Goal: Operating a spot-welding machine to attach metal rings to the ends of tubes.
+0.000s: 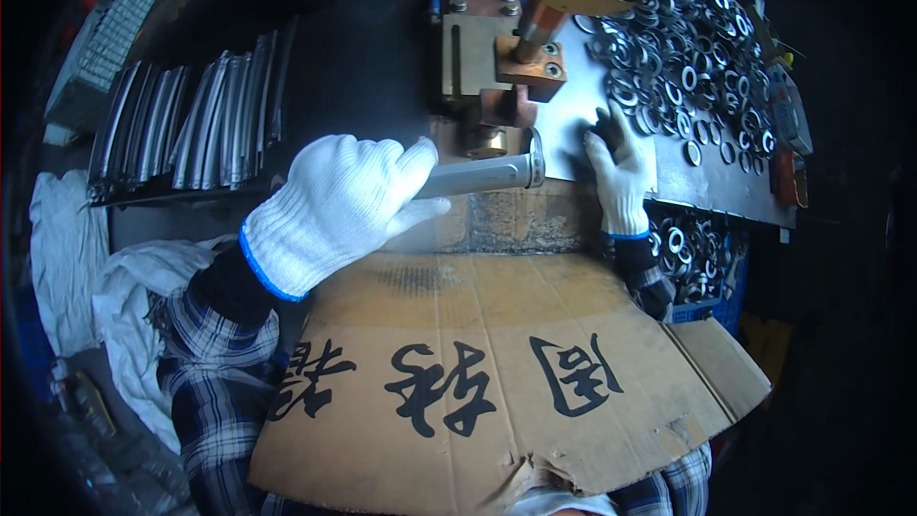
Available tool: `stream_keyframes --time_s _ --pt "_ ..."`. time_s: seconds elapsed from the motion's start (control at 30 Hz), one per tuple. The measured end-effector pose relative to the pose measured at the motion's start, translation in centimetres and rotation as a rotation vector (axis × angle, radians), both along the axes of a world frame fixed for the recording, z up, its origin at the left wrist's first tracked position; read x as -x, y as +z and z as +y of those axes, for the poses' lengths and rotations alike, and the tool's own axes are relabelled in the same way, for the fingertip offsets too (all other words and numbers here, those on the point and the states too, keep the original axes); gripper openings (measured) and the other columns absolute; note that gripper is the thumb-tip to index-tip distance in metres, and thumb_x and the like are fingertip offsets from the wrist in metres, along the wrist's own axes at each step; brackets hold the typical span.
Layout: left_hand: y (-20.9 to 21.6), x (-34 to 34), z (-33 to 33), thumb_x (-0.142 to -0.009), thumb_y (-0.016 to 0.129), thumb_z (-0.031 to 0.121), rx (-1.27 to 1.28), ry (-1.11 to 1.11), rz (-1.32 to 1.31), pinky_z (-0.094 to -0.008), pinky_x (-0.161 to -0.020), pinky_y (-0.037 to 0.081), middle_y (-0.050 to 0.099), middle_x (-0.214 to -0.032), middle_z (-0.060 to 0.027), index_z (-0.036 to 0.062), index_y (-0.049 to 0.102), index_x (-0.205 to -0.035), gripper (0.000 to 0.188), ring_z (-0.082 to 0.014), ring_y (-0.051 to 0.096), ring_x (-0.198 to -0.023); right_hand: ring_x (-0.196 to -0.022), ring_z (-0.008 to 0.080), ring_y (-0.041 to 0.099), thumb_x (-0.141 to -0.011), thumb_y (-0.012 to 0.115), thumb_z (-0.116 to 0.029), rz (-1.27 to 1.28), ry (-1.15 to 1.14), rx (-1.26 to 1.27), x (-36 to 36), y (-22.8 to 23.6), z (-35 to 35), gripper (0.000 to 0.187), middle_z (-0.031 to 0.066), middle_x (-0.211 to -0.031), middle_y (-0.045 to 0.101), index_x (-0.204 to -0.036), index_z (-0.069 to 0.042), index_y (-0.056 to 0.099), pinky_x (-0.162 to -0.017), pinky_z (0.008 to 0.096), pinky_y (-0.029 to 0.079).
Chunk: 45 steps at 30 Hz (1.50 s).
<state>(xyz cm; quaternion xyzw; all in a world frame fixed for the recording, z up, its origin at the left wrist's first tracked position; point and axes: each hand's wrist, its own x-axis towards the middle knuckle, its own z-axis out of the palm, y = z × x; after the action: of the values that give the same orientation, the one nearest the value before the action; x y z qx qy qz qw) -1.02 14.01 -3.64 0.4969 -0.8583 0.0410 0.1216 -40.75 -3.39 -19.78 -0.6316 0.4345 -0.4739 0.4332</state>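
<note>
My left hand [334,201], in a white knitted glove with a blue cuff, is closed around a grey metal tube [482,175]. The tube lies almost level and points right, with a metal ring [537,159] at its far end. That end is just below the copper-coloured electrode [486,141] of a spot-welding machine [521,67]. To the right, my gloved right hand [619,167] rests over a pale metal sheet, its darkened fingers extended and apart. Nothing shows between them. Beside those fingers is a heap of loose metal rings [694,76].
Several metal tubes [224,124] lie in a row on the dark bench at left. A cardboard sheet [516,325] with black handwriting covers my lap. More rings sit in a blue crate [702,306] under the bench's right side. White cloth [67,258] hangs at far left.
</note>
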Motion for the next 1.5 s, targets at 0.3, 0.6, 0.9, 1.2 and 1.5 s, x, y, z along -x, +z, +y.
stream_keyframes --time_s 0.3,0.6,0.9,1.2,1.5 --pt "4.3 -8.8 11.2 -0.12 0.059 0.046 -1.12 0.026 2.33 -0.0313 -0.053 0.057 0.074 -0.083 -0.0096 -0.0096 0.07 -0.141 0.06 -0.0183 0.069 -0.059 -0.138 0.0217 0.068 -0.112 0.067 0.004 0.056 0.048 0.05 0.6 0.2 -0.1 0.061 0.0159 -0.157 0.069 -0.171 0.003 0.05 -0.122 0.0366 0.051" --pt "4.3 -10.6 18.9 -0.123 0.043 0.05 -0.614 0.045 2.56 -0.0355 -0.047 0.052 0.064 -0.078 -0.0046 -0.0069 0.062 -0.155 0.068 -0.0214 0.063 -0.059 -0.137 0.0195 0.069 -0.115 0.064 -0.001 0.141 0.034 0.067 0.7 -1.8 -0.8 0.058 0.0165 -0.158 0.068 -0.172 0.002 0.05 -0.118 0.0337 0.054" --pt "3.1 -11.4 21.8 -0.119 0.056 0.043 -0.343 0.43 2.623 -0.0273 -0.046 0.043 0.055 -0.073 0.0023 -0.0021 0.064 -0.149 0.054 -0.0117 0.054 -0.054 -0.14 0.0237 0.069 -0.114 0.066 -0.001 0.202 -0.031 0.095 0.2 -0.6 0.2 0.057 0.0201 -0.159 0.067 -0.168 0.007 0.051 -0.122 0.038 0.052" --pt "-15.6 -30.8 40.6 -0.117 0.048 0.067 1.231 0.927 2.594 -0.0626 -0.126 0.051 0.069 -0.151 -0.0242 0.0023 0.054 -0.16 0.078 -0.0415 0.067 -0.141 -0.135 0.0182 0.068 -0.113 0.064 0.004 0.118 0.0 0.027 -0.1 -0.8 0.5 0.06 0.0138 -0.159 0.066 -0.171 0.005 0.048 -0.119 0.0339 0.051" --pt "-9.3 -16.0 6.3 -0.102 0.079 0.049 0.148 0.975 0.025 -0.0507 -0.111 0.057 0.076 -0.142 -0.0132 0.0078 0.072 -0.145 0.06 -0.0335 0.07 -0.134 -0.143 0.0217 0.066 -0.112 0.065 0.007 0.09 0.006 0.048 0.6 -2.6 -0.3 0.063 0.0178 -0.167 0.062 -0.172 0.002 0.049 -0.122 0.0365 0.052"
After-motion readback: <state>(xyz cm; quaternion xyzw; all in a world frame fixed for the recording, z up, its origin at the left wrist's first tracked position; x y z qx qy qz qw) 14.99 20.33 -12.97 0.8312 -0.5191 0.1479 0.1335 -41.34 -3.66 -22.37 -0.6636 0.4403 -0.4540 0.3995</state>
